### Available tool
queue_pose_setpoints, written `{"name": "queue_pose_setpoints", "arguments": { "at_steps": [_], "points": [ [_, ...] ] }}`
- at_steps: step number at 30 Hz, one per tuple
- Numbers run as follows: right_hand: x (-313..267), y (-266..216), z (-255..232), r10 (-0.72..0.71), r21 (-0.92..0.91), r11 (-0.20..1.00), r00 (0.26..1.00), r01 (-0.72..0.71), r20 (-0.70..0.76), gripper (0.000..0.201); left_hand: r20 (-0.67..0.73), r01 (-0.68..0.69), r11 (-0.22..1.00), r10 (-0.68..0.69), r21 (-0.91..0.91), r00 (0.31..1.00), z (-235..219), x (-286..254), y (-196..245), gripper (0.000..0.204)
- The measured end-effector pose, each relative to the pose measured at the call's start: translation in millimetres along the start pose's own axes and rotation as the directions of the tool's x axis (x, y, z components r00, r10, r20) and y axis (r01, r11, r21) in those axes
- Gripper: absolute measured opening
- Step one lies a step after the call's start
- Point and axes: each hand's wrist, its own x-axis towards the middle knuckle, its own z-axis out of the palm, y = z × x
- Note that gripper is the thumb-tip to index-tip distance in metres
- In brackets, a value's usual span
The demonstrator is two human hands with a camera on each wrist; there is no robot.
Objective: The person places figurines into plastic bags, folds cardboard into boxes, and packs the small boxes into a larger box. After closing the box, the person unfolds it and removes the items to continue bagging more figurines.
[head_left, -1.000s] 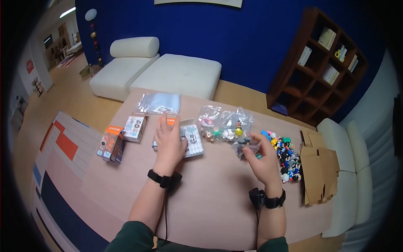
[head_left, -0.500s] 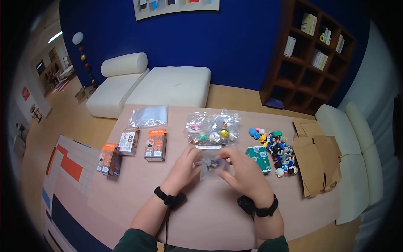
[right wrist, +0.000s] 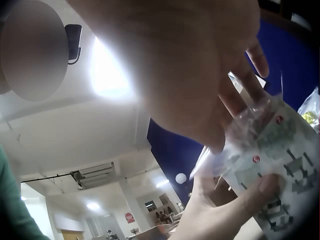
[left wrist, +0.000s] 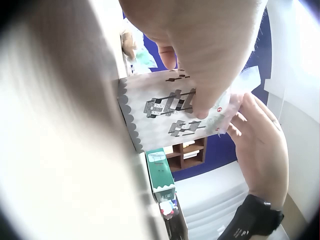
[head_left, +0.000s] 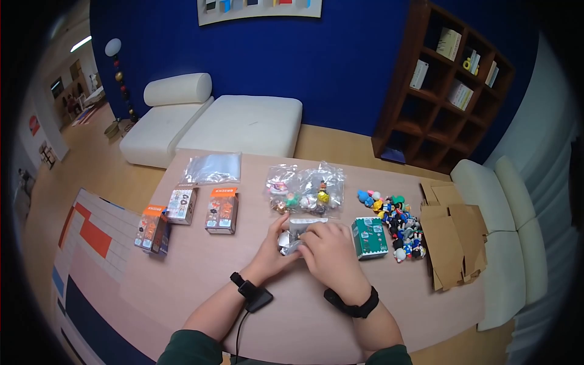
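My left hand (head_left: 275, 252) grips a small white box (left wrist: 162, 105) printed with grey building-block diagrams, its thumb lying across the printed face in the left wrist view. At the box's upper end, a crinkled clear plastic bag (right wrist: 245, 132) bunches up, and my right hand (head_left: 331, 250) pinches it there. What lies inside the bag is hidden by the fingers. A green box (head_left: 369, 237) stands just right of the right hand. Beyond the hands lie clear bags of colourful small figures (head_left: 309, 191).
Three orange-topped boxes, a front one (head_left: 152, 230), a pale one (head_left: 181, 205) and another (head_left: 222, 211), stand at left. Behind them lie flat clear bags (head_left: 213, 168). Loose toy figures (head_left: 401, 228) are heaped at right, beside flattened cardboard (head_left: 453, 240).
My left hand came from the boxes at left to the middle. My right hand brought the plastic bag leftward from beside the figures. Both hands now meet at the white box.
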Motion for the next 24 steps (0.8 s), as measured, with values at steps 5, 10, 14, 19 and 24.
{"name": "queue_pose_setpoints", "arguments": {
  "at_steps": [5, 10, 14, 19, 24],
  "points": [
    [-4.5, 0.2, -3.3, 0.012, -0.08, 0.997, 0.982, 0.003, 0.19, 0.033, -0.041, 0.066, 0.948, -0.083, -0.31, 0.996, 5.6, -0.1, 2.5, 0.104],
    [-10.3, 6.9, 12.2, 0.052, -0.106, 0.994, 0.94, -0.017, 0.338, 0.041, 0.154, 0.235, 0.902, -0.191, -0.362, 0.969, 5.2, -4.0, -6.0, 0.089],
    [2.9, 2.9, -8.7, -0.046, 0.077, 0.996, 0.99, 0.037, 0.13, 0.036, 0.108, 0.19, 0.886, -0.159, -0.424, 0.981, 4.8, -10.2, -15.1, 0.073],
    [7.6, 9.0, -16.4, 0.058, 0.139, 0.988, 0.997, -0.065, 0.058, 0.028, 0.038, 0.106, 0.896, -0.1, -0.431, 0.994, 0.3, -7.1, -10.6, 0.063],
    [10.0, 10.9, -6.4, 0.04, 0.287, 0.956, 0.997, -0.058, 0.068, 0.022, 0.045, 0.05, 0.897, -0.033, -0.438, 0.998, -0.7, -4.1, -10.1, 0.07]
  ]
}}
